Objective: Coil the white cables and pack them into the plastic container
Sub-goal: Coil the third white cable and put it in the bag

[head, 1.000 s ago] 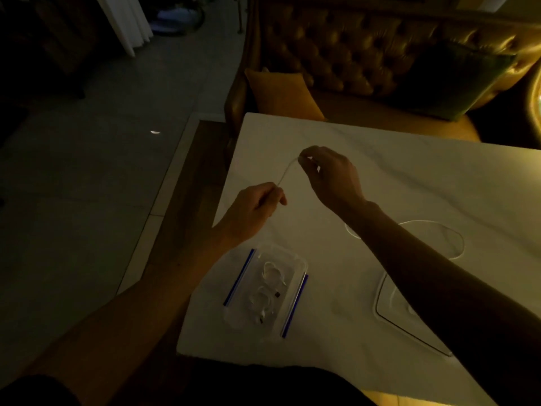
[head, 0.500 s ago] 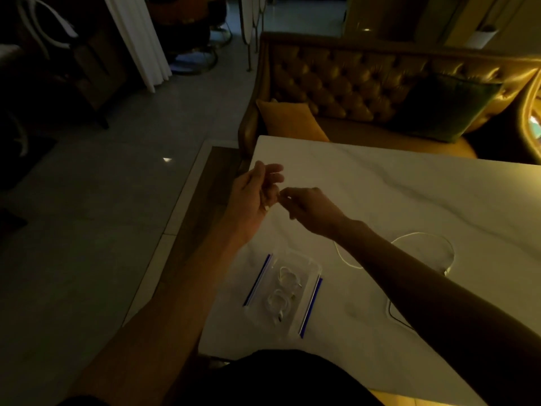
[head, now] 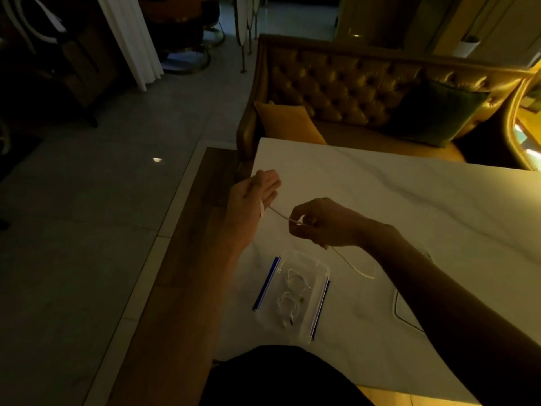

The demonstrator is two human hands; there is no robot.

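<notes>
A thin white cable (head: 282, 215) runs taut between my two hands above the white marble table (head: 409, 200). My left hand (head: 251, 197) is held flat with fingers straight, the cable's end lying across its palm by the thumb. My right hand (head: 319, 224) pinches the cable a short way off; the rest trails down past my right forearm to the tabletop (head: 360, 269). Below my hands stands a clear plastic container (head: 317, 268) with blue side clips; two coiled white cables (head: 288, 297) lie inside it.
The container's clear lid (head: 401, 309) lies on the table to the right, mostly hidden by my right forearm. A tufted brown sofa (head: 336, 83) with an orange cushion (head: 288, 123) and a green cushion stands behind the table. Tiled floor lies to the left.
My right hand has pulled away from the left, down and right, drawing the cable taut. My left hand has flattened with the cable across it. The camera view has tilted up slightly.
</notes>
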